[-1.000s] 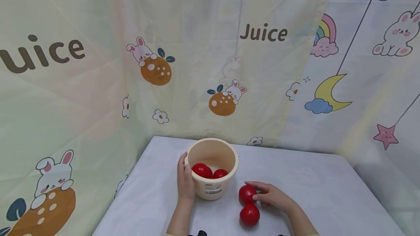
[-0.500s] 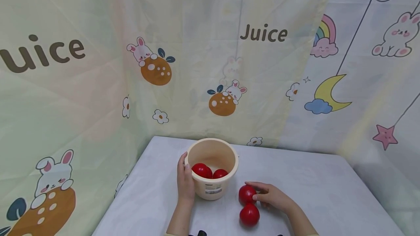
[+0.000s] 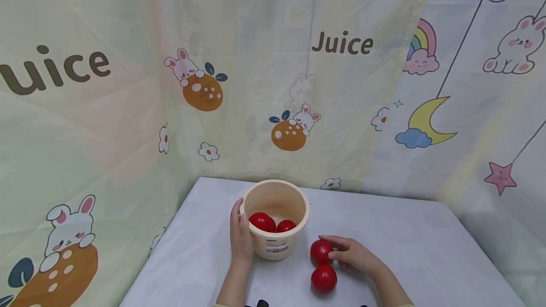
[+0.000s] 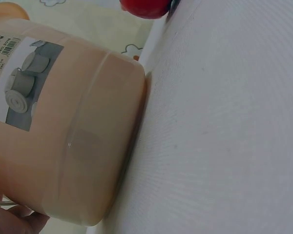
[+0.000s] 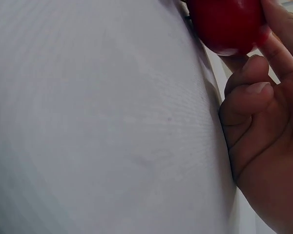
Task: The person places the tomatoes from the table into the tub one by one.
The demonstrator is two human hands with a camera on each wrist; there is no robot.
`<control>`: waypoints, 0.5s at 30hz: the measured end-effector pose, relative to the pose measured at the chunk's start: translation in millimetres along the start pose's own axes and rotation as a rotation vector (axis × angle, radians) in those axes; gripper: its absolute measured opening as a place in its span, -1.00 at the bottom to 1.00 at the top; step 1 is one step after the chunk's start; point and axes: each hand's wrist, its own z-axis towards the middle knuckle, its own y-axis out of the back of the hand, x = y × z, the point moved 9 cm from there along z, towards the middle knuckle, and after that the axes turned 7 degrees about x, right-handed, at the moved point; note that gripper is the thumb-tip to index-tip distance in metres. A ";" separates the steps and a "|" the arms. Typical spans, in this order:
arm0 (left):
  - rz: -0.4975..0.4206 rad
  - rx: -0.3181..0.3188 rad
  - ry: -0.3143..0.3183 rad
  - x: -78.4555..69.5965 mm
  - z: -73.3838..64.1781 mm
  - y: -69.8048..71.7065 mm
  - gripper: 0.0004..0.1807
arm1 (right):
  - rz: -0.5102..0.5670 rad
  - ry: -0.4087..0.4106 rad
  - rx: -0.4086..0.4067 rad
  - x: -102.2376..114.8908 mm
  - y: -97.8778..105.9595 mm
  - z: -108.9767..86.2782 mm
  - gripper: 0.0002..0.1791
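Note:
A cream plastic bucket (image 3: 273, 246) stands on the table with two glossy red apples (image 3: 262, 221) in view inside it. My left hand (image 3: 241, 236) holds the bucket's left side near the rim; in the left wrist view, the curled fingers (image 4: 19, 218) show at its lower left. To the right of the bucket, my right hand (image 3: 356, 256) grips another red apple (image 3: 321, 252), thumb on the near side and fingers round the far side. That apple (image 5: 227, 22) appears close up in the right wrist view. Just in front of it lies one more apple (image 3: 323, 279), seemingly touching it.
A white cloth covers the table (image 3: 405, 236). Behind and to the left hang printed curtains (image 3: 256, 60) that meet the table's back edge. The bucket carries a printed label (image 4: 20, 78). Small dark objects (image 3: 262, 303) show at the bottom edge.
The held apple and the right fingers have shifted very slightly. Otherwise the hands, the bucket and the other apples stay where they were.

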 end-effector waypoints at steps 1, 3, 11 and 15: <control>0.000 0.001 0.003 0.6 0.2 0.0 -0.52 | 0.000 0.002 0.001 0.2 0.7 0.4 -0.30; 0.000 0.004 0.011 1.8 0.5 -0.1 -0.53 | 0.002 0.006 0.003 1.3 1.9 0.7 -0.32; 0.009 0.006 0.016 2.6 0.5 -0.1 -0.53 | -0.009 0.011 -0.004 8.2 6.6 0.5 -0.34; 0.012 0.004 0.013 2.6 0.5 0.1 -0.53 | -0.038 0.015 -0.017 16.8 10.9 -0.4 -0.35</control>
